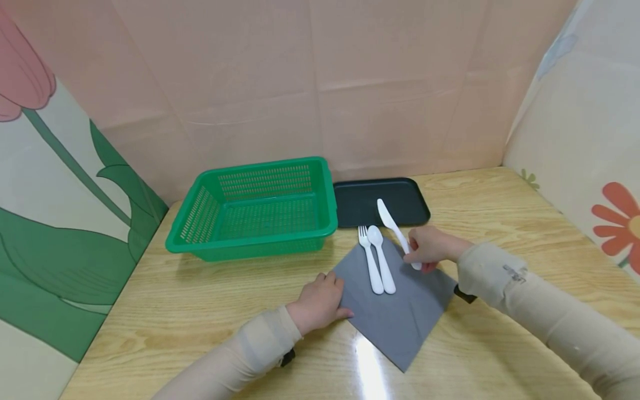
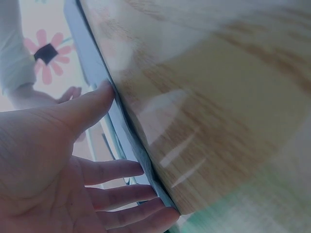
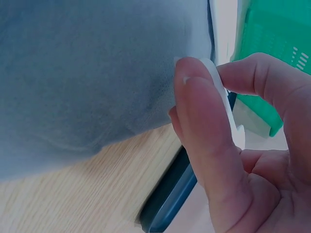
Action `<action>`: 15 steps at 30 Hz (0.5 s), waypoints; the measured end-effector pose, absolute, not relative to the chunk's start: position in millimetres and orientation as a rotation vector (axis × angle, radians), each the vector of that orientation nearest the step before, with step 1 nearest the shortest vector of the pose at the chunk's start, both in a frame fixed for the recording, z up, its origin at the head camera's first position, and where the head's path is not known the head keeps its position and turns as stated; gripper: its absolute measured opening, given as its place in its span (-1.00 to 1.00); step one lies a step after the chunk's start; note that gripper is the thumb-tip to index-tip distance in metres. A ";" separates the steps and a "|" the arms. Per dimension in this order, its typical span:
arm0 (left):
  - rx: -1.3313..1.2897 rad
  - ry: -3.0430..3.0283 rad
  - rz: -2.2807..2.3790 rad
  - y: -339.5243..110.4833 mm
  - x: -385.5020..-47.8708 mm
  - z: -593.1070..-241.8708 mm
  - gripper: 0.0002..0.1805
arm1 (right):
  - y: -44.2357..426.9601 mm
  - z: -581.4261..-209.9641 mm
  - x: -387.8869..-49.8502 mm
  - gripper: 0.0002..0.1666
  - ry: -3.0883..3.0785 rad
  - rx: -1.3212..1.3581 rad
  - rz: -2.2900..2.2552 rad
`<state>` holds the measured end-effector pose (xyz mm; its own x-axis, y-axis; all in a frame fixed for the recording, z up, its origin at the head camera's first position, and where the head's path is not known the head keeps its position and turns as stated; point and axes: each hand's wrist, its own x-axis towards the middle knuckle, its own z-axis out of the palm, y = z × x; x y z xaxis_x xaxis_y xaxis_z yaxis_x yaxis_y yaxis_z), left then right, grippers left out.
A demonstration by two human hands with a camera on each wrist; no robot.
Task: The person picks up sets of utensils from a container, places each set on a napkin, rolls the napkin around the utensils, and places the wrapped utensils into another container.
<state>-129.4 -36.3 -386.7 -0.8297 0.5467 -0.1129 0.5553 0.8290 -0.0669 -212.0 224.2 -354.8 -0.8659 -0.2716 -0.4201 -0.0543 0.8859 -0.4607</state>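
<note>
The right hand (image 1: pixel 431 245) pinches the white knife (image 1: pixel 392 225) near the end of its handle, thumb against fingers, with the handle over the right part of the grey cloth (image 1: pixel 397 319) and the blade reaching over the black tray (image 1: pixel 355 200). Held so far back, the knife could swivel or tip in that pinch, since most of its length goes unsupported. Whether it is lifted or rests on something is hard to tell. If brought down low, its blade might catch the tray's rim and be knocked askew.

The spoon (image 1: pixel 382 261) and fork (image 1: pixel 370 261) lie side by side on the cloth, heads past its far edge; a careless sweep of the knife to the left could push both out of line.

The left hand (image 1: pixel 320 303) has its fingers and thumb extended against the cloth's left edge, gripping nothing firmly. The table (image 1: pixel 225 289) looks glossy, so a shove there would probably slide or ruck the cloth, carrying the cutlery towards the tray
</note>
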 end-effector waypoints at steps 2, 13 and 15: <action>0.883 2.919 -0.151 -36.4 -129.3 -386.4 -0.39 | 223.8 -355.0 -211.5 -0.74 2.568 -0.242 -0.608; 0.878 2.918 -0.139 -36.5 -127.2 -383.7 -0.40 | 222.6 -356.6 -209.0 -0.75 2.553 -0.228 -0.577; 0.876 2.916 -0.135 -36.5 -127.2 -383.4 -0.40 | 222.1 -356.3 -207.8 -0.76 2.553 -0.233 -0.573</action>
